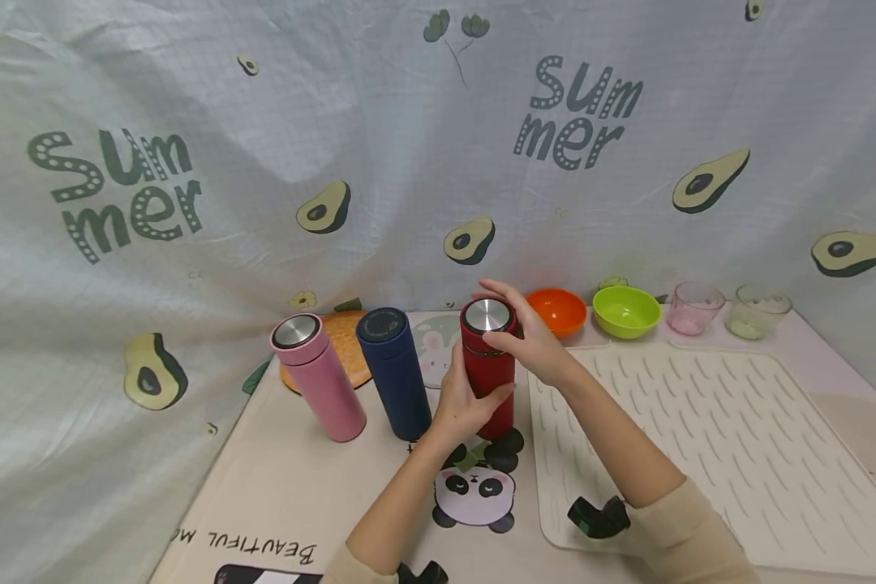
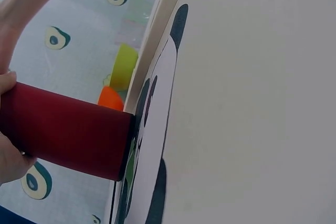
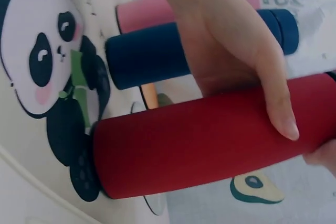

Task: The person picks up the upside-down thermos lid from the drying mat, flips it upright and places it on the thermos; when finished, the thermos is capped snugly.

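Note:
A red thermos bottle [image 1: 498, 405] with a silver-topped lid [image 1: 487, 315] stands upright on the table, its base beside the panda print. My left hand [image 1: 461, 405] grips its body from the left, with the thumb across the front. Higher up, my right hand [image 1: 529, 337] holds the lid from the right, fingers behind and thumb in front. In the right wrist view the left hand [image 3: 231, 40] lies round the red body. To the left stand a blue thermos [image 1: 396, 377] and a pink thermos [image 1: 323, 381], both upright and apart from my hands.
Behind the mat, an orange bowl [image 1: 557, 312], a green bowl [image 1: 626, 312] and two clear cups, one a pinkish cup [image 1: 693, 308], line the back edge. A white ridged mat [image 1: 672, 454] covers the right side. A patterned curtain [image 1: 380, 146] hangs behind the table.

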The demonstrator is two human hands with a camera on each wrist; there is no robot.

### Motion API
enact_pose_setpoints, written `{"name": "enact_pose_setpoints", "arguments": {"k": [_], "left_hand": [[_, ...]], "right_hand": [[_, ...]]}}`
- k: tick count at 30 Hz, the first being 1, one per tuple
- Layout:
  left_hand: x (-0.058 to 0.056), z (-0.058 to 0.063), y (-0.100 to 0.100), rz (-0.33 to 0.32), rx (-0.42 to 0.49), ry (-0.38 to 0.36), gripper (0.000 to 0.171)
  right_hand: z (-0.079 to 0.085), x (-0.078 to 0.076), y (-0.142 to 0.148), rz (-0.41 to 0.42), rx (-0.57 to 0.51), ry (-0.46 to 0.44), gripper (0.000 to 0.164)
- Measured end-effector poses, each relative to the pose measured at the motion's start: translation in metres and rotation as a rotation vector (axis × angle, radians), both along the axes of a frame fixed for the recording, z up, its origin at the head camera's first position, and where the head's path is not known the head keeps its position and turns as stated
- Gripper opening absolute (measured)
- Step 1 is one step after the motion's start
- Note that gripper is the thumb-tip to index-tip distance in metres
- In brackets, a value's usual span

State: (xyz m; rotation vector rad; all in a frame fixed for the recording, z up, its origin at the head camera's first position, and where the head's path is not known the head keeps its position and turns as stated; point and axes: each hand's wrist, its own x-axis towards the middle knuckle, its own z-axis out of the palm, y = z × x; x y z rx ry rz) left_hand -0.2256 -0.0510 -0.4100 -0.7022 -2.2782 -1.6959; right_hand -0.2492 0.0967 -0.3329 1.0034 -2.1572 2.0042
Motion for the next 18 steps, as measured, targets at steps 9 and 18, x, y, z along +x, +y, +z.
{"name": "enact_pose_setpoints", "arguments": {"k": [9, 18], "left_hand": [[0.020, 0.027, 0.002, -0.013, -0.012, -0.018, 0.079], [0.001, 0.000, 0.000, -0.006, 0.005, -0.013, 0.085]], "right_hand": [[-0.002, -0.003, 0.004, 0.035, -0.029, -0.003, 0.061], [-0.001, -0.002, 0.001, 0.045, -0.046, -0.063, 0.059]]}}
